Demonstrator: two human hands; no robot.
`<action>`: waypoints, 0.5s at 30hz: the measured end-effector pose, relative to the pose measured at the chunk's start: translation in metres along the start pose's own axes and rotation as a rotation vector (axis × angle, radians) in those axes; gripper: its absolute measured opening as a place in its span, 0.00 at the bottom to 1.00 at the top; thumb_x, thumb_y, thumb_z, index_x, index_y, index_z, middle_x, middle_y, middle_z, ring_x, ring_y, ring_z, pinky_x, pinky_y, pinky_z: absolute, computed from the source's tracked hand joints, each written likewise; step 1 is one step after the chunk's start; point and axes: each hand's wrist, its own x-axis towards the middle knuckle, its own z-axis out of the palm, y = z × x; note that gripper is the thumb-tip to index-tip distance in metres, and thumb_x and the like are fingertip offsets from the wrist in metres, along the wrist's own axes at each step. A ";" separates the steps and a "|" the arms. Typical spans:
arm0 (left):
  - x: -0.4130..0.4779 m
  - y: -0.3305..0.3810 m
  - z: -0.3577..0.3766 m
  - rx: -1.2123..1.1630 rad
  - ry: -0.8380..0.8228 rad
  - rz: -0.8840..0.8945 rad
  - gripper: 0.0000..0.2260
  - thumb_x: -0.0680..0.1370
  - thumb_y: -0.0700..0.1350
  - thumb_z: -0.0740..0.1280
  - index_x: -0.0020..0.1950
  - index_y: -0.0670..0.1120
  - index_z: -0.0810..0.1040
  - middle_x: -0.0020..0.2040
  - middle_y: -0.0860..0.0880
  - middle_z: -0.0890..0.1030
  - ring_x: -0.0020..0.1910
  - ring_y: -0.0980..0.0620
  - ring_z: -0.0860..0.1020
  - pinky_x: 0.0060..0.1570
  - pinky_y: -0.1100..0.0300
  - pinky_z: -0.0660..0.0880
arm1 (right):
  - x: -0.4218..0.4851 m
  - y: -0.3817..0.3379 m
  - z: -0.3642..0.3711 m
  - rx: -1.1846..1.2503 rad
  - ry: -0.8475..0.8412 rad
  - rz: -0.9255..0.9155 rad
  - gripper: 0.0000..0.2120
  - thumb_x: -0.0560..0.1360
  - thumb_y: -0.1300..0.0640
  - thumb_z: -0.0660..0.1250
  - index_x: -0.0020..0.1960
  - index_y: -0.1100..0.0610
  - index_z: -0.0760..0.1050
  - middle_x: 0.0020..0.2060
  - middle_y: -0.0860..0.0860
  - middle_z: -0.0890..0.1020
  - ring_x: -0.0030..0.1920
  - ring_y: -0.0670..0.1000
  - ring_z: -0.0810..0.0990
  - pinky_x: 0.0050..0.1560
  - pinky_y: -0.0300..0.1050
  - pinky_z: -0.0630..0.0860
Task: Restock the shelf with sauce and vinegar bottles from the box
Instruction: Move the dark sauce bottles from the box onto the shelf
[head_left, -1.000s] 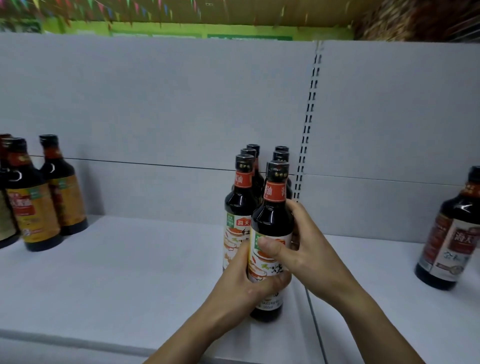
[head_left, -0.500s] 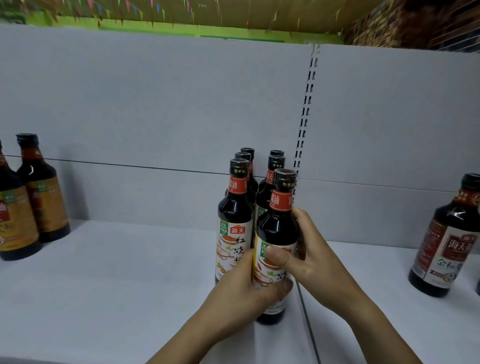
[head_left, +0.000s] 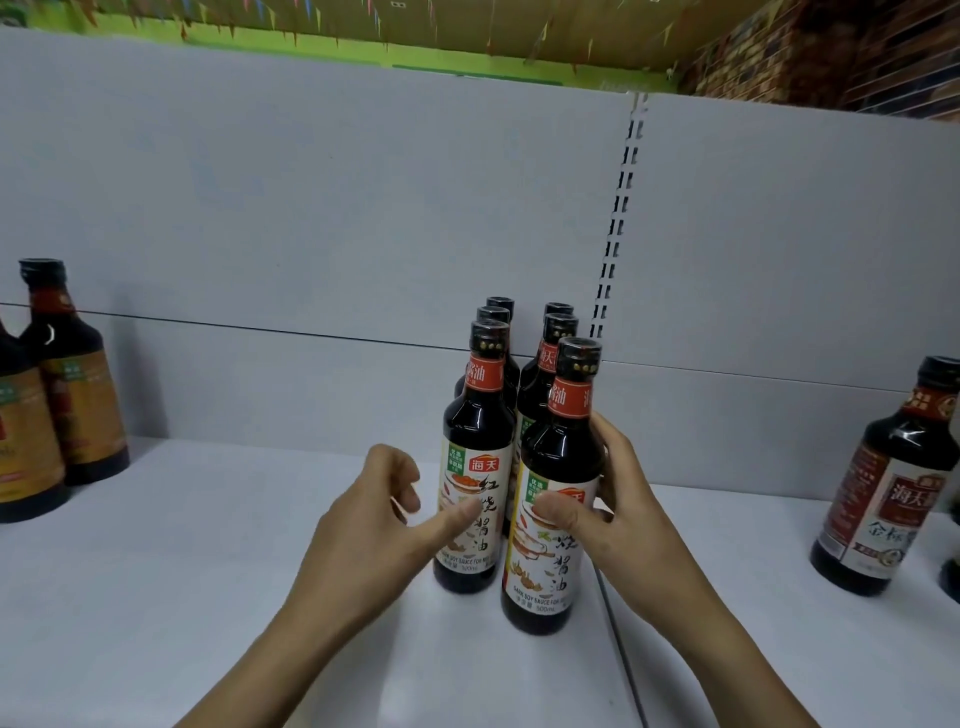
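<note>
While gripping the front-right soy sauce bottle (head_left: 563, 457) around its label with the right hand (head_left: 623, 519), resting it upright on the white shelf (head_left: 182, 571). Holding the left hand (head_left: 363, 525) empty, fingers loosely curled, beside the front-left bottle (head_left: 475, 441).

Bare left hand (head_left: 374, 519) and right hand (head_left: 618, 514), bare forearms (head_left: 280, 654)
Both hands are slender, with short, plain nails on the thumbs; the forearms are uncovered all the way down to the lower edge of view
</note>
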 end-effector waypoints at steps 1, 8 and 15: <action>0.005 -0.004 0.001 -0.008 -0.055 -0.011 0.29 0.67 0.69 0.73 0.61 0.58 0.69 0.54 0.57 0.79 0.52 0.58 0.78 0.49 0.58 0.77 | -0.001 0.001 0.001 0.004 0.010 0.011 0.37 0.66 0.41 0.74 0.68 0.24 0.59 0.60 0.21 0.74 0.61 0.31 0.76 0.55 0.36 0.78; 0.020 -0.006 0.017 -0.188 -0.371 0.069 0.30 0.75 0.53 0.76 0.68 0.71 0.62 0.65 0.68 0.75 0.61 0.74 0.75 0.61 0.62 0.77 | -0.015 0.017 0.010 -0.049 0.001 0.156 0.36 0.71 0.49 0.77 0.72 0.34 0.63 0.62 0.32 0.78 0.55 0.29 0.78 0.43 0.27 0.78; 0.020 -0.018 0.030 -0.163 -0.448 0.034 0.36 0.77 0.53 0.74 0.77 0.63 0.54 0.68 0.62 0.77 0.64 0.56 0.79 0.67 0.55 0.76 | -0.027 0.036 0.015 -0.156 -0.014 0.295 0.29 0.73 0.50 0.78 0.65 0.35 0.65 0.60 0.33 0.78 0.60 0.37 0.78 0.50 0.32 0.76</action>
